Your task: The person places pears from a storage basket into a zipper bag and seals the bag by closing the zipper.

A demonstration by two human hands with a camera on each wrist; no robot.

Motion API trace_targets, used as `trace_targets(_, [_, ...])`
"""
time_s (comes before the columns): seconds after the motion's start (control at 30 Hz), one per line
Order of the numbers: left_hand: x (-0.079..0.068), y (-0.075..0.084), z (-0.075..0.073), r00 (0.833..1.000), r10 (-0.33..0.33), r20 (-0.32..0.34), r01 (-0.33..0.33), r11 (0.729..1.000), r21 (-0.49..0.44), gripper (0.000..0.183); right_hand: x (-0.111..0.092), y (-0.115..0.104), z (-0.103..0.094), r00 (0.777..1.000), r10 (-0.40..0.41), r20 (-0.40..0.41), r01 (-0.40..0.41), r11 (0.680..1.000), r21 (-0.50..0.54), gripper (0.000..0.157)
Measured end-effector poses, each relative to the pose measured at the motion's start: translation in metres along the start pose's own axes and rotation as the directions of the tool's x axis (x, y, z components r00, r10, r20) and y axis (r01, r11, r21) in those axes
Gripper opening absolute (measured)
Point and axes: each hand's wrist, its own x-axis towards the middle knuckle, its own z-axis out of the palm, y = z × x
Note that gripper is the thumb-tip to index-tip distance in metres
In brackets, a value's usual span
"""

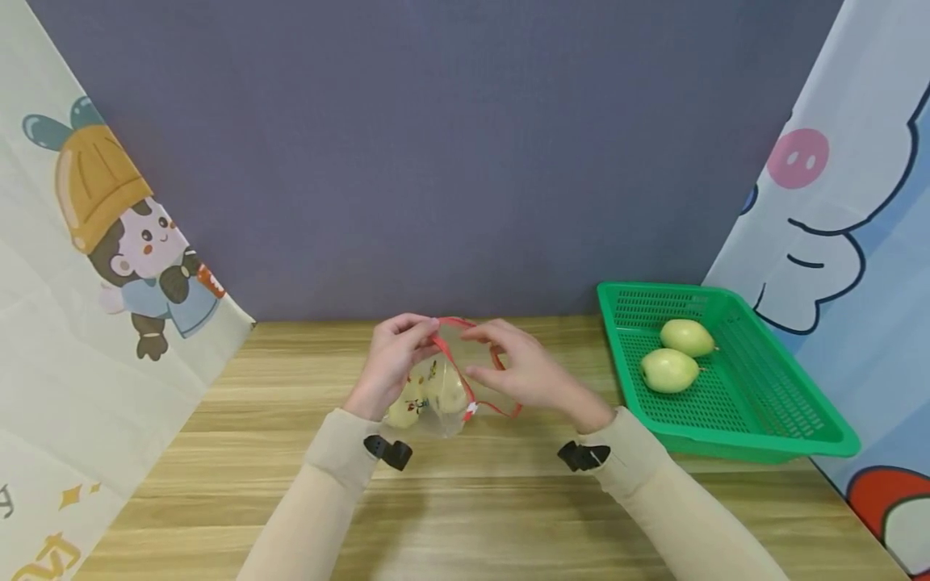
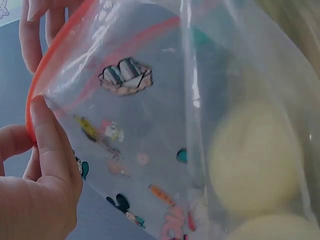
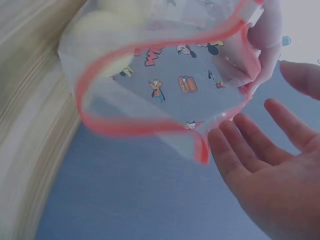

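Note:
A clear zip bag (image 1: pixel 445 421) with a red rim and cartoon prints stands over the wooden table, its mouth spread wide. Pale yellow pears (image 2: pixel 255 160) lie inside it, blurred through the plastic. My left hand (image 1: pixel 387 367) pinches the red rim on the left side, thumb and fingers on either face of the plastic. At the opposite side, my right hand (image 1: pixel 534 373) has its fingers extended and loosely spread; in the right wrist view its fingertips are at the red edge. A white slider (image 1: pixel 471 410) sits on the rim's near end.
To the right stands a green plastic basket (image 1: pixel 756 442) with two pears (image 1: pixel 670 371) in it. The wooden table (image 1: pixel 465 516) ends at a grey-purple back panel (image 1: pixel 465 161). Cartoon-printed sheets hang on both sides.

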Motion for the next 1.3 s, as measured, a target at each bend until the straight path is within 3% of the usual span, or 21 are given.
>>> trace_targets(0.2, [0.001,0.002,0.001,1.0,0.009,-0.028,-0.01,1.0,-0.008,0.015,-0.004,-0.002,-0.009,0.999,-0.016,-0.047,0.017,1.0,0.003,0.038])
trace_targets(0.33, [0.001,0.003,0.001,1.0,0.006,-0.022,-0.006,1.0,-0.003,0.024,-0.005,-0.001,-0.016,0.998,-0.006,-0.064,0.006,1.0,-0.003,0.043])
trace_targets(0.5, [0.001,0.002,0.0,1.0,0.008,-0.017,-0.008,1.0,-0.004,0.017,-0.005,-0.002,-0.026,0.999,0.022,-0.029,-0.024,0.998,-0.053,0.057])
trace_targets(0.73, [0.001,0.001,-0.001,1.0,-0.003,-0.008,0.003,1.0,0.001,0.012,-0.006,-0.003,-0.035,0.997,0.073,0.032,-0.068,0.988,-0.138,0.064])
trace_targets(1.07, [0.0,0.001,-0.001,1.0,-0.008,-0.006,0.008,1.0,-0.015,0.016,-0.009,0.001,-0.045,0.988,0.124,0.093,-0.096,0.961,-0.259,0.069])
trace_targets(1.3, [0.0,0.001,-0.001,1.0,-0.013,-0.001,0.013,1.0,-0.009,0.014,-0.01,0.011,-0.049,0.99,0.123,0.074,-0.085,0.918,-0.388,0.073])
